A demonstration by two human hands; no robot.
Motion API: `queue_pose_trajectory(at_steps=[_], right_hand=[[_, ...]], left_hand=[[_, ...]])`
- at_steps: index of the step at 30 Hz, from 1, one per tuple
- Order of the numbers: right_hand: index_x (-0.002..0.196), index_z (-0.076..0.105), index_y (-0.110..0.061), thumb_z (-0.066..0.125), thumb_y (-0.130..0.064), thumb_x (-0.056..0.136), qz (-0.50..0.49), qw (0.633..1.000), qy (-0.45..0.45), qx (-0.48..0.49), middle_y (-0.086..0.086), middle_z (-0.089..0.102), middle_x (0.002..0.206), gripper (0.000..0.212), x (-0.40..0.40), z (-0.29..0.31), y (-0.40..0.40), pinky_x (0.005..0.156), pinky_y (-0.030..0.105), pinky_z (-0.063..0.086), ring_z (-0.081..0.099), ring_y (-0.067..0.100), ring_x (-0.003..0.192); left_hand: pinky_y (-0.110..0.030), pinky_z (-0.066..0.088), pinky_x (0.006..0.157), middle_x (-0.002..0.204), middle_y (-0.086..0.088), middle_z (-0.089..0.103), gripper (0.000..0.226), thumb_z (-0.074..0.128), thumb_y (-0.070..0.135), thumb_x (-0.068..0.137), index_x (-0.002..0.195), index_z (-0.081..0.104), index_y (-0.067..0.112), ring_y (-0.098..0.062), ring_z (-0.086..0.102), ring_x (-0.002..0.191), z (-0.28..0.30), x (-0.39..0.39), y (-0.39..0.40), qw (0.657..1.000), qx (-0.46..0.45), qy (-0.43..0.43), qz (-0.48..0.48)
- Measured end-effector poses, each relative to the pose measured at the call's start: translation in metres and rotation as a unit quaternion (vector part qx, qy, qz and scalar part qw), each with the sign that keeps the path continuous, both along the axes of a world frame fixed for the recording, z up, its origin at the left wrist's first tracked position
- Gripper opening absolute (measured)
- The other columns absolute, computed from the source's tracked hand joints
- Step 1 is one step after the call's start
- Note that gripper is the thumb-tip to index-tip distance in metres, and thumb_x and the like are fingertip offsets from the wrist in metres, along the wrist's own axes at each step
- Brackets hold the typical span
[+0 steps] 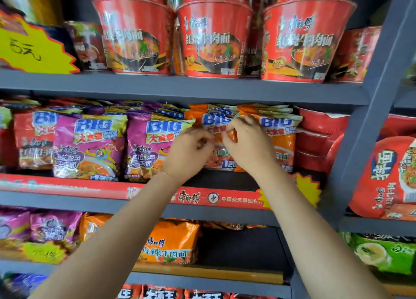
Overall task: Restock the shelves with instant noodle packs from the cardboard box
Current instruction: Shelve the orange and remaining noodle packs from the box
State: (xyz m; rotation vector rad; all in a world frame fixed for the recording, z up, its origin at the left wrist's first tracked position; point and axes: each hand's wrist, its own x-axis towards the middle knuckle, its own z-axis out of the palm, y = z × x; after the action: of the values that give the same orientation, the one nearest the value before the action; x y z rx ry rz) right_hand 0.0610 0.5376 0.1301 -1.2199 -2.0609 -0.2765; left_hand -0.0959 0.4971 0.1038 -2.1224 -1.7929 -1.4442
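Note:
Both my hands are up at the middle shelf (180,94), in front of a row of orange noodle packs (216,121). My left hand (189,152) is curled against the front orange pack with its fingers bent. My right hand (247,141) pinches the orange wrapper of that same pack near its top edge. More orange packs (279,127) stand upright just to the right. Purple packs (90,145) fill the shelf to the left. The cardboard box is out of view.
Red noodle bowls (213,37) line the top shelf. Stacked red bowls (319,136) sit right of the orange packs. A grey upright post (369,109) divides the shelving. Below, an orange pack (171,242) stands beside a dark gap (238,247). A yellow price tag (29,49) hangs at left.

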Motion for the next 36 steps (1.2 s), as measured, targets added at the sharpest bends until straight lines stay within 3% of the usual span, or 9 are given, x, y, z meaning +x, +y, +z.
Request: queue_pose_trajectory(at_steps=[3,6,9,14,17,23,27,32,36], right_hand=[[0.087,0.065,-0.017,0.052,-0.032,0.098,0.197,0.967,0.156,-0.033,-0.002,0.065,0.072,0.023,-0.042,-0.022,-0.042,0.056,0.035,0.046,0.060,0.014,0.064],[0.079,0.064,-0.012,0.054,-0.025,0.098,0.358,0.878,0.271,-0.168,0.007,0.061,0.063,0.026,-0.103,-0.062,-0.085,0.057,0.040,0.049,0.060,0.021,0.059],[0.077,0.066,-0.014,0.057,-0.020,0.097,0.413,0.799,0.295,-0.322,0.009,0.064,0.064,0.022,-0.189,-0.112,-0.121,0.053,0.031,0.049,0.060,0.015,0.055],[0.082,0.067,-0.004,0.056,-0.016,0.099,0.477,0.729,0.135,-0.472,0.011,0.064,0.064,0.024,-0.341,-0.171,-0.199,0.050,0.018,0.043,0.058,0.008,0.052],[0.090,0.067,0.000,0.055,-0.016,0.101,0.517,0.680,-0.015,-0.520,0.007,0.064,0.069,0.023,-0.435,-0.195,-0.267,0.055,0.019,0.045,0.057,0.006,0.056],[0.089,0.067,-0.004,0.057,-0.015,0.099,0.587,0.596,-0.148,-0.528,0.003,0.066,0.071,0.018,-0.572,-0.234,-0.426,0.056,0.017,0.047,0.060,0.004,0.055],[0.083,0.070,-0.019,0.060,-0.024,0.096,0.616,0.526,-0.245,-0.533,0.003,0.071,0.072,0.017,-0.638,-0.266,-0.518,0.068,0.034,0.057,0.067,0.013,0.064],[0.084,0.070,-0.018,0.055,-0.016,0.099,0.644,0.459,-0.305,-0.531,0.000,0.069,0.071,0.021,-0.721,-0.303,-0.620,0.065,0.029,0.056,0.066,0.010,0.063],[0.085,0.069,-0.016,0.056,-0.019,0.097,0.664,0.391,-0.352,-0.531,0.000,0.070,0.070,0.018,-0.789,-0.332,-0.717,0.061,0.029,0.051,0.066,0.017,0.064]], left_hand=[[-0.034,0.056,0.066,0.072,0.004,0.072,0.018,0.058,0.025,0.088,0.083,0.074,0.019,-0.017,0.068,0.068,-0.017,-0.047,-0.058,0.984,0.029,-0.171,0.028],[-0.028,0.049,0.056,0.060,0.002,0.065,0.019,0.058,0.019,0.088,0.076,0.072,0.019,-0.020,0.062,0.055,-0.055,-0.117,-0.115,0.960,0.025,-0.259,0.103],[-0.024,0.046,0.053,0.057,0.003,0.064,0.027,0.056,0.007,0.094,0.075,0.070,0.018,-0.016,0.058,0.050,-0.100,-0.191,-0.182,0.941,-0.026,-0.282,0.187],[-0.025,0.046,0.052,0.064,0.005,0.068,0.018,0.057,0.016,0.097,0.088,0.072,0.014,-0.009,0.059,0.051,-0.165,-0.304,-0.322,0.892,-0.157,-0.317,0.280],[-0.020,0.044,0.054,0.067,0.003,0.068,0.016,0.063,0.023,0.094,0.083,0.073,0.024,-0.008,0.059,0.057,-0.200,-0.359,-0.416,0.845,-0.114,-0.384,0.355],[-0.021,0.044,0.050,0.068,-0.008,0.068,0.017,0.061,0.015,0.097,0.085,0.071,0.007,-0.008,0.059,0.050,-0.247,-0.432,-0.582,0.745,-0.071,-0.442,0.494],[-0.029,0.051,0.058,0.069,-0.006,0.071,0.016,0.063,0.021,0.093,0.081,0.072,0.015,-0.012,0.060,0.053,-0.280,-0.453,-0.674,0.649,-0.038,-0.462,0.603],[-0.032,0.053,0.076,0.083,0.007,0.072,0.039,0.046,0.051,0.079,0.083,0.074,0.024,-0.015,0.066,0.084,-0.328,-0.460,-0.775,0.488,-0.043,-0.367,0.791],[-0.034,0.046,0.091,0.100,0.000,0.070,0.037,0.047,0.044,0.082,0.087,0.075,0.019,-0.021,0.059,0.102,-0.361,-0.489,-0.844,0.433,-0.126,-0.246,0.858]])
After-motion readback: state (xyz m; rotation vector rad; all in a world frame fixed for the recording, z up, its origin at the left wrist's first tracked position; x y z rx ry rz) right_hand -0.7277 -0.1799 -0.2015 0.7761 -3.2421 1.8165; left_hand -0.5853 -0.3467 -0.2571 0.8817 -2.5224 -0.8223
